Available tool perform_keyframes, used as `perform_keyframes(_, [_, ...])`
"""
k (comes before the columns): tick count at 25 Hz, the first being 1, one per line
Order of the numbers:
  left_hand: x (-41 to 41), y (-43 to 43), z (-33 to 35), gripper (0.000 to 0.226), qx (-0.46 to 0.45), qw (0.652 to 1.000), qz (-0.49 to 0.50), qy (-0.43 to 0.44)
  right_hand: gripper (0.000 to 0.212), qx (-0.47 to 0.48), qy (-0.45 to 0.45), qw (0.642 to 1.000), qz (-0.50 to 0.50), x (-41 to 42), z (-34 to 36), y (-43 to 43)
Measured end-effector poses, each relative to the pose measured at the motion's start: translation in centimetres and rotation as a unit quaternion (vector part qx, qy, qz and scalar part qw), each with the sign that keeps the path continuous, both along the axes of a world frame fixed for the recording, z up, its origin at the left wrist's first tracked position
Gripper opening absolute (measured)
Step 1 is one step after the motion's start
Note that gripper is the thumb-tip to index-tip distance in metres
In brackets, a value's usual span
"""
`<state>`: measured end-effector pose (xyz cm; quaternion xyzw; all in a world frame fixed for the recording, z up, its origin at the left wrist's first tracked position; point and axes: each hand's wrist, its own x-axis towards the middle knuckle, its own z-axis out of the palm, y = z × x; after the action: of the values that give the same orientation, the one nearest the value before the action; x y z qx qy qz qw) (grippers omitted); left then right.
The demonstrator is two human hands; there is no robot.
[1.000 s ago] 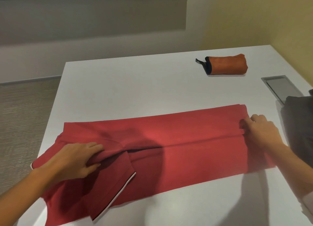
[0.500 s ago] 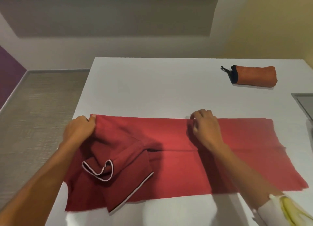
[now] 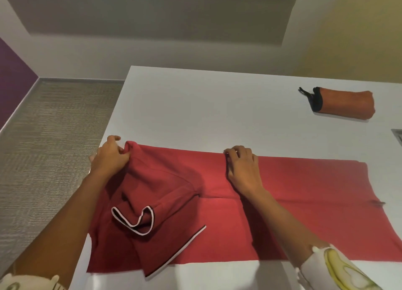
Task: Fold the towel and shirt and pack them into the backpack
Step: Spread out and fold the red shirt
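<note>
A red shirt [image 3: 304, 202] with white-trimmed sleeve cuffs lies folded lengthwise across the white table [image 3: 206, 107]. My left hand [image 3: 109, 157] pinches the shirt's far left corner near the shoulder and lifts it a little. My right hand [image 3: 242, 165] grips the shirt's far edge near its middle, fingers curled over the fabric. One sleeve is bunched and turned over in front of my left hand. An orange folded towel [image 3: 345, 103] with a black end and loop lies at the far right of the table. The backpack is out of view.
A grey recessed panel [image 3: 397, 135] is set into the table at the right edge. The table's left edge drops to a carpeted floor [image 3: 50, 137] close beside my left hand.
My left hand has gone from the sleeve to the far left corner. My right hand has moved from the shirt's right end to the middle of its far edge. The view has shifted left.
</note>
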<state>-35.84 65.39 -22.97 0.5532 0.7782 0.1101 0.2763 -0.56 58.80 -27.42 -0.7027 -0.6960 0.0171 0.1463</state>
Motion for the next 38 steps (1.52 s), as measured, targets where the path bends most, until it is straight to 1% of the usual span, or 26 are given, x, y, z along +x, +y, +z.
perform_keyframes(2, [0.3,-0.5,-0.9,0.028,0.042,0.996,-0.008,0.073,0.022,0.012,0.004,1.000,-0.010,0.1,-0.5,0.1])
perform_keyframes(3, [0.5,-0.6,-1.1,0.019,0.069,0.993,-0.014,0.093,0.020,0.016,0.003,1.000,-0.012,0.1,-0.7,0.1])
perform_keyframes(4, [0.5,-0.6,-1.2,0.016,0.094,0.991,-0.006,0.094,0.019,0.022,-0.001,1.000,-0.013,0.1,-0.9,0.0])
perform_keyframes(5, [0.3,-0.4,-1.7,0.015,0.111,0.991,0.019,0.072,0.018,0.029,-0.004,0.999,-0.014,0.2,-1.0,-0.1])
perform_keyframes(7, [0.2,0.1,-1.9,0.013,0.154,0.984,0.080,-0.030,0.017,0.040,-0.005,0.999,-0.023,0.2,-1.1,-0.2])
perform_keyframes(8, [0.4,0.1,-2.0,0.011,0.183,0.975,0.094,-0.079,0.016,0.044,0.000,0.999,-0.031,0.3,-1.1,-0.3])
perform_keyframes(9, [0.4,0.1,-2.1,0.011,0.212,0.968,0.092,-0.100,0.016,0.045,0.006,0.998,-0.038,0.3,-1.1,-0.4])
perform_keyframes(10, [0.3,-0.1,-2.2,0.013,0.236,0.965,0.072,-0.085,0.017,0.043,0.009,0.998,-0.042,0.3,-1.1,-0.5])
perform_keyframes(11, [0.0,-0.2,-2.5,0.016,0.250,0.967,0.040,-0.037,0.017,0.041,0.009,0.998,-0.044,0.3,-1.1,-0.5])
perform_keyframes(13, [-0.6,-0.2,-3.1,0.029,0.254,0.965,-0.038,0.059,0.018,0.037,0.002,0.998,-0.046,0.3,-1.1,-0.6])
perform_keyframes(15, [-0.9,0.4,-3.1,0.045,0.246,0.959,-0.111,0.083,0.019,0.036,-0.003,0.998,-0.044,0.3,-1.2,-0.6])
perform_keyframes(16, [-0.9,1.0,-3.0,0.046,0.244,0.956,-0.142,0.081,0.019,0.036,-0.005,0.998,-0.043,0.3,-1.2,-0.5])
perform_keyframes(18, [-1.1,2.2,-2.6,0.033,0.258,0.948,-0.170,0.076,0.019,0.038,-0.007,0.998,-0.040,0.3,-1.2,-0.4])
perform_keyframes(20, [-1.7,3.0,-2.3,0.025,0.258,0.953,-0.141,0.066,0.019,0.044,-0.005,0.998,-0.041,0.4,-1.3,-0.5])
perform_keyframes(22, [-2.3,3.1,-2.4,0.024,0.248,0.963,-0.095,0.056,0.019,0.052,-0.004,0.998,-0.041,0.4,-1.3,-0.5])
perform_keyframes(24, [-2.3,3.1,-2.8,0.022,0.234,0.968,-0.071,0.063,0.019,0.051,-0.004,0.998,-0.037,0.3,-1.3,-0.5])
perform_keyframes(27, [-1.3,3.1,-2.8,0.025,0.213,0.973,-0.062,0.055,0.021,0.041,-0.004,0.998,-0.039,0.3,-1.3,-0.5])
perform_keyframes(29, [-1.2,2.9,-2.3,0.030,0.207,0.975,-0.057,0.058,0.029,0.040,0.007,0.999,-0.035,-0.5,-0.2,-0.7])
perform_keyframes(30, [-1.3,2.7,-1.9,0.032,0.219,0.972,-0.055,0.063,0.035,0.042,0.025,0.999,-0.014,-1.5,0.7,-0.9])
perform_keyframes(31, [-1.5,2.5,-1.3,0.034,0.240,0.967,-0.059,0.061,0.040,0.034,0.058,0.997,0.031,-2.9,1.9,-1.2])
perform_keyframes(32, [-1.6,2.4,-0.8,0.035,0.264,0.960,-0.076,0.050,0.045,0.007,0.095,0.990,0.103,-4.6,3.2,-1.6])
perform_keyframes(33, [-1.6,2.1,-0.3,0.035,0.282,0.953,-0.105,0.028,0.050,-0.038,0.120,0.974,0.187,-6.5,4.4,-2.2])
perform_keyframes(34, [-1.5,1.8,0.1,0.034,0.292,0.947,-0.138,-0.001,0.056,-0.088,0.125,0.952,0.265,-8.5,5.1,-3.1])
perform_keyframes(36, [-0.9,0.8,1.0,0.033,0.263,0.945,-0.186,-0.052,0.069,-0.157,0.082,0.914,0.366,-12.1,5.7,-5.0])
perform_keyframes(38, [0.0,-0.5,1.4,0.034,0.215,0.944,-0.236,-0.083,0.071,-0.161,0.036,0.900,0.403,-14.3,5.2,-6.1])
